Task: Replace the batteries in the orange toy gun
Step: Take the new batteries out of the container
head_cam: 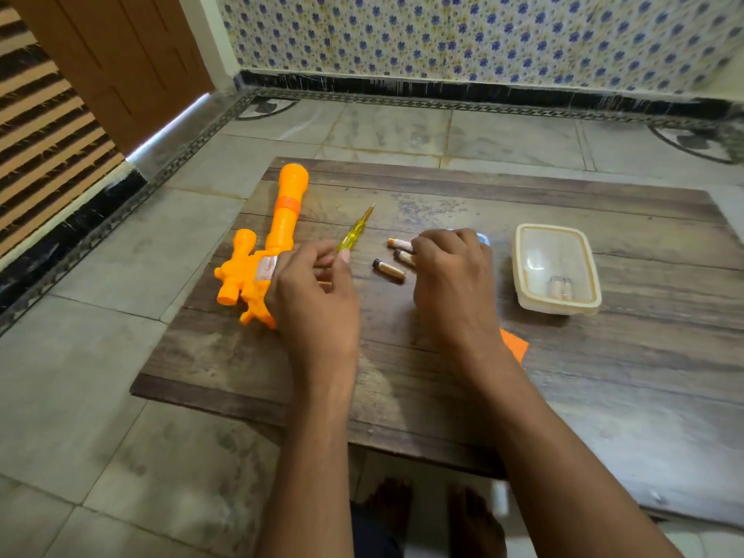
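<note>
Orange toy gun lay on its side at the left of the wooden desk, barrel pointing away from the person, stock end partly behind the left hand. Left hand's grip pinched the handle of a yellow screwdriver btw thumb and fingers, tip aimed up and away; the hand sat just beside the gun body, w/ its wrist side over the gun's rear.

Right hand was curled, knuckles up, over a cluster of three small batteries in the desk's middle. Its fingertips were at or on the two nearer cells; couldn't tell for sure if that grip was actually pinching one or only touching. Third cell lay just apart, free on the desk. Sth pale blue peeked out behind the right hand, unidentifiable.

Clear lidded container stood to the right, well apart from the gun, w/ what looked like two more batteries inside. An orange piece showed under the right forearm, prob. the battery cover, not certain.

Progress, as a judgement: cover likely off and old cells likely out, so roughly midway. Left to do: sort old from new, load fresh cells w/ correct polarity, refit cover, drive the screw back. Compartment itself was hidden by the left hand, so whether it was empty couldn't be told.
</note>
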A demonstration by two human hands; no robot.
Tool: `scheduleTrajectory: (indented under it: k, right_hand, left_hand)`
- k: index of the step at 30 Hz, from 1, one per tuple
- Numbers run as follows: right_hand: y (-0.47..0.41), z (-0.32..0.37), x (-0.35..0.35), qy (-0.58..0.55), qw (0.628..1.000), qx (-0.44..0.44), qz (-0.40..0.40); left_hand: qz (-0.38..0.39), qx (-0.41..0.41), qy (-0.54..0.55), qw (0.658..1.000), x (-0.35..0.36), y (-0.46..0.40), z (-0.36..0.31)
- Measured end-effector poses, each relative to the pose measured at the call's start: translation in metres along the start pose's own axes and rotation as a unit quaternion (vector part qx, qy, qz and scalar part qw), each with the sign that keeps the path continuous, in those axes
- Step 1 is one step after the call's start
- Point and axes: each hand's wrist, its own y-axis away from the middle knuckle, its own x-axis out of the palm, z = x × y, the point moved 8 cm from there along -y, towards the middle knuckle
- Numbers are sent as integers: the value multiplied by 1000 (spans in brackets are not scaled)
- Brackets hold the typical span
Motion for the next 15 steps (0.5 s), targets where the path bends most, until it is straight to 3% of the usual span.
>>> scheduleTrajectory:
  k: [7, 15]
  right_hand:
    - [17, -48, -66, -74, 989, 108, -73]
    - [39, -114, -105, -104, 959, 244, -100]
  left_hand:
    - [88, 75, 50, 992, 68, 30, -46]
    - [176, 158, -16, 972, 101, 58, -77]
